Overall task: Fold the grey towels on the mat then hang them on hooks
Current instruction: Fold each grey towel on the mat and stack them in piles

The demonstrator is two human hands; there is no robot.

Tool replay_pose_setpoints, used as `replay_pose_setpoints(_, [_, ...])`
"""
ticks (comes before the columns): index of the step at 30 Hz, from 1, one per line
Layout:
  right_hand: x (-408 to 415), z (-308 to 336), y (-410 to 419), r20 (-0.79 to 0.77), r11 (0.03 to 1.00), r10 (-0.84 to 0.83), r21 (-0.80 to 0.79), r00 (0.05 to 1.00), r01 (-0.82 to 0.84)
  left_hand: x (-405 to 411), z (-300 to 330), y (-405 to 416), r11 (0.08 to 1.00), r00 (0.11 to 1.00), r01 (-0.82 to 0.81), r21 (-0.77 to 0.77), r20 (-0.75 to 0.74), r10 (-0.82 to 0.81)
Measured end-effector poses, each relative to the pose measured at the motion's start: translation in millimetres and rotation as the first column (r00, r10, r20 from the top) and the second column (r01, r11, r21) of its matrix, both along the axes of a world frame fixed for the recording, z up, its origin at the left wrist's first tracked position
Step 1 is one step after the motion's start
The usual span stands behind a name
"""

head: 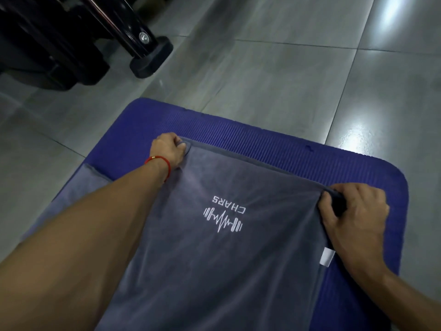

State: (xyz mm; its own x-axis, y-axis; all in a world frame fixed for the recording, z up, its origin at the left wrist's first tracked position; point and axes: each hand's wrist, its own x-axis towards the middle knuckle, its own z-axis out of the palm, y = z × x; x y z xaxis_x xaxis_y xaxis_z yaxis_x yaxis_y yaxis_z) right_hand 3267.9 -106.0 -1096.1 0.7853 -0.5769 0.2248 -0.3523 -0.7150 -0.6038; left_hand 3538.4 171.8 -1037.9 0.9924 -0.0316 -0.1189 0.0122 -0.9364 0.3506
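Note:
A grey towel (pixel 210 259) with a white barbell logo and the word CHARS lies spread on the blue ribbed mat (pixel 274 142). My left hand (pixel 168 150), with a red string on the wrist, pinches the towel's far left corner. My right hand (pixel 353 211) grips the far right corner, where the cloth bunches under the fingers. A white label (pixel 327 258) sticks out of the towel's right edge below that hand. More grey towel (pixel 78 187) shows on the mat to the left of my left forearm, partly hidden by it.
Black gym equipment (pixel 71 32) with a rubber foot (pixel 151 60) stands on the grey tiled floor (pixel 286 75) at the far left. Tiled floor surrounds the mat on the far and right sides. No hooks are in view.

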Motion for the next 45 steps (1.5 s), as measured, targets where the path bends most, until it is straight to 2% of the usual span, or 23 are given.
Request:
replay_pose_setpoints(6, [-1.7,-2.9,-0.3,0.026,0.999,0.01,-0.049,1.0,-0.009,2.1,8.7,2.6,0.997,0.996,0.083,-0.01,0.037,-0.082])
replay_pose_setpoints(13, [1.2,-2.5,1.6,-0.003,0.998,-0.028,-0.062,1.0,0.028,-24.8,44.9,21.7,0.973,0.949,0.233,-0.001,0.217,-0.227])
replay_pose_setpoints(18, [3.2,3.6,4.9,-0.108,0.993,-0.042,-0.112,0.993,0.03,-73.8,88.4,60.8,0.97,0.923,0.244,0.009,0.303,-0.235])
replay_pose_setpoints(23, [-6.4,22.2,1.0,-0.255,0.997,0.064,-0.034,0.965,-0.075,-144.0,134.5,94.2,0.967,0.911,0.255,-0.023,0.341,-0.232])
replay_pose_setpoints(24, [-9.6,29.9,-0.7,-0.247,0.995,0.095,-0.009,0.964,-0.1,-154.9,140.5,98.3,0.969,0.914,0.242,-0.037,0.344,-0.215])
replay_pose_setpoints(28, [-24.7,90.2,17.3,-0.047,0.943,0.318,0.119,0.947,-0.311,-210.9,179.4,147.7,0.99,0.902,0.122,-0.063,0.424,-0.084])
replay_pose_setpoints(31, [-22.3,148.6,44.8,0.034,0.887,0.457,0.063,0.889,-0.458,-257.7,215.0,202.1,0.996,0.865,-0.012,-0.085,0.499,0.053])
replay_pose_setpoints(34, [-18.7,217.6,89.1,0.21,0.8,0.579,0.04,0.788,-0.599,-308.1,251.4,260.3,0.975,0.818,-0.152,-0.16,0.534,0.215])
replay_pose_setpoints(38, [-16.5,308.6,159.1,0.279,0.666,0.692,0.11,0.666,-0.738,-374.4,292.3,331.3,0.881,0.707,-0.268,-0.389,0.543,0.454])
replay_pose_setpoints(39, [-17.5,328.8,175.5,0.283,0.637,0.719,0.1,0.635,-0.765,-391.2,299.6,345.6,0.83,0.682,-0.27,-0.489,0.511,0.523])
replay_pose_setpoints(41, [-21.1,361.8,206.8,0.297,0.583,0.756,0.1,0.583,-0.806,-424.1,312.8,369.7,0.66,0.652,-0.234,-0.714,0.388,0.652])
replay_pose_setpoints(43, [-25.4,385.9,235.3,0.305,0.543,0.778,0.111,0.549,-0.832,-454.0,324.3,391.1,0.515,0.623,-0.194,-0.835,0.3,0.722])
replay_pose_setpoints(45, [-29.6,402.4,262.4,0.332,0.486,0.792,0.164,0.512,-0.858,-480.6,332.7,410.1,0.482,0.59,-0.171,-0.86,0.302,0.749])
